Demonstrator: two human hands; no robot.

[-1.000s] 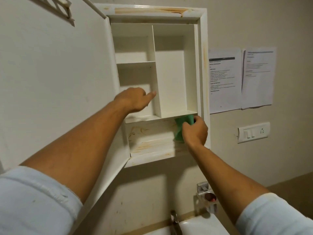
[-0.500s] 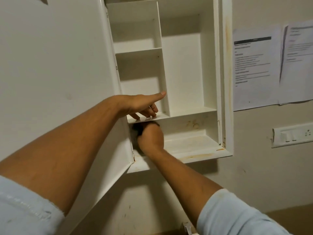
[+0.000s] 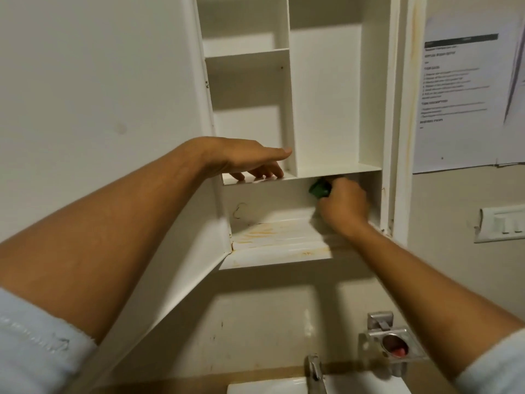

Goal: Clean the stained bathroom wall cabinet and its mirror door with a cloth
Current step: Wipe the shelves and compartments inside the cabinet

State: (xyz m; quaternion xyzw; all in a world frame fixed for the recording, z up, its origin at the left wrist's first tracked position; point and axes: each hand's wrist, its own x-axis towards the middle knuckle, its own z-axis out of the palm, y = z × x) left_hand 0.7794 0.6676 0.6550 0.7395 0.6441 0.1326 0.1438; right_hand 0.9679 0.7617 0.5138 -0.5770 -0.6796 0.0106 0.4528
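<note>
Both hands are up in the cabinet [image 3: 369,109] right now. My right hand [image 3: 342,204] is gripping the green cloth [image 3: 319,189] in a bunch and pushing it against the back wall of the bottom compartment. It's tucked just under the middle shelf [image 3: 338,169], over toward the right side. That hand is looking pretty blurry, so I can't tell how each finger is sitting.

My left hand [image 3: 250,160] isn't holding anything. Its fingers are lying loose and mostly straight, with the tips resting on the front edge of that same shelf. The thumb is stretching out toward the upright divider [image 3: 289,109].

Orange stains are showing all over the left part of the bottom shelf [image 3: 272,237], with a dark curly mark [image 3: 240,211] on the back wall just above them. A rusty streak [image 3: 413,81] is running down the right side of the frame too.

On the left the door [image 3: 99,81] is hanging wide open, showing me only its plain white back.

Printed papers [image 3: 460,89] are sticking to the wall on the right, with a switch plate [image 3: 502,224] below them. Near me at the bottom, a metal holder [image 3: 393,348], a tap [image 3: 314,368] and the edge of a white sink [image 3: 264,389] are peeking in.
</note>
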